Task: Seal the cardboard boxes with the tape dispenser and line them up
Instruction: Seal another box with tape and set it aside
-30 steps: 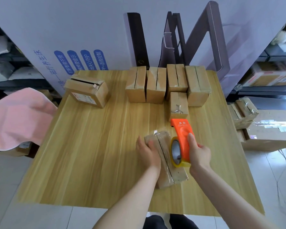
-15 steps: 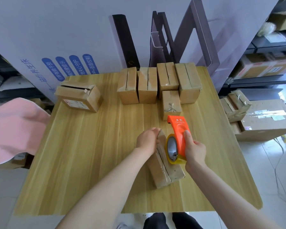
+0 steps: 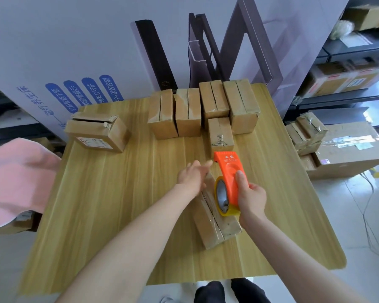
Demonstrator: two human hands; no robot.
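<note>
while the right hand (image 3: 251,194) grips the orange tape dispenser (image 3: 228,171), fingers wrapped round its body, the yellowish roll sits on the cardboard box (image 3: 214,226), which lies slantwise near the front of the wooden table (image 3: 118,204). clear tape already shows along the box's top seam, so i judge the sealing pass to be at or near its far end. the left hand (image 3: 193,174) is flat, fingers straight and pointing away over the box's far end; whether it presses the cardboard i cannot tell. the next move likely calls for cutting the tape, smoothing the tail down, then carrying the box to the row of boxes (image 3: 188,114) at the back edge. compared with half a second ago, the left hand's fingers have uncurled from the box end, while the dispenser sits in much the same spot.
</note>
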